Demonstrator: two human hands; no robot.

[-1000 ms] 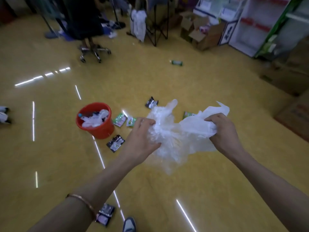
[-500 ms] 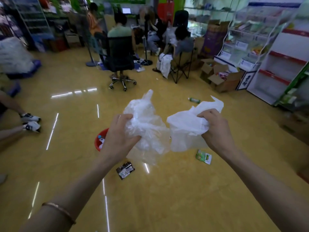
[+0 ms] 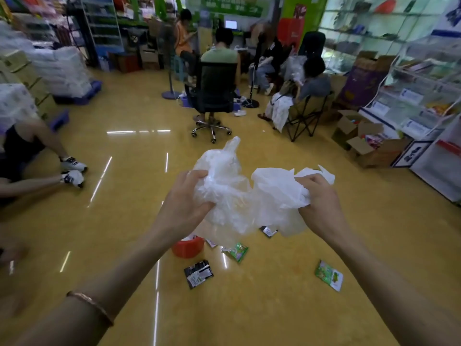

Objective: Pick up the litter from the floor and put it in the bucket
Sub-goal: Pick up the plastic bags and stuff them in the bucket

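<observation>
— Since half a second ago, what has moved?
— Both bags have come together. The clear plastic bag (image 3: 222, 181) and the white plastic bag (image 3: 274, 196) now touch between the hands, where a gap showed before. The red bucket (image 3: 188, 249) now shows below the left fingers instead of peeking out at their left.
— How do the fingers sit?
— The left hand (image 3: 183, 203) has its fingers (image 3: 198, 174) curled round a bunch of the clear bag. The right hand (image 3: 321, 203) has its fingers (image 3: 306, 182) curled into the white one. Both bags hang in the air above the floor (image 3: 249, 315).
— And the bucket?
— It stands on the floor under the left wrist, half hidden by the forearm and the hanging clear bag. Something white shows at its rim; what it is I cannot tell.
— What litter is down there?
— A black wrapper (image 3: 198, 273) lies just beside the bucket and a green wrapper (image 3: 237, 250) below the bags. A second green wrapper (image 3: 328, 274) lies below the right fingers, and a small dark packet (image 3: 268, 231) under the white bag. Beyond the right fingers, open cardboard boxes (image 3: 366, 146) hold colourful goods.
</observation>
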